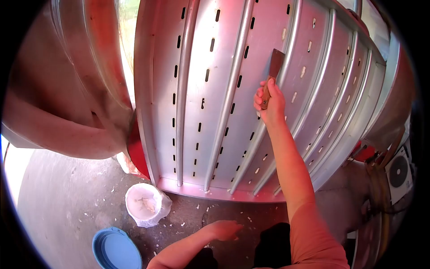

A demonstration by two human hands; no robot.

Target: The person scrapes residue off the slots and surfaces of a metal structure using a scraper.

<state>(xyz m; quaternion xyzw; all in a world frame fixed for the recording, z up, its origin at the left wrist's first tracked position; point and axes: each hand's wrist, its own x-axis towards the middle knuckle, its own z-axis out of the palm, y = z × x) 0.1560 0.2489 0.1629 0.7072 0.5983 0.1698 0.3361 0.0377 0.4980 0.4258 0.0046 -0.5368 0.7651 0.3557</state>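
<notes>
"What does the scraper [275, 65] look like?"
"It has a flat, brown-toned blade and a wooden handle [265, 99]; it is held blade end up, leaning slightly right."
"Where is it?"
"Over the metal panel [245, 105], well above its lower edge, beside the third rod [293, 29] from the left edge. Contact is unclear."
"And the panel?"
"Silvery, ribbed with long rods, with rows of narrow slots [207, 75], some dark, some pale."
</notes>
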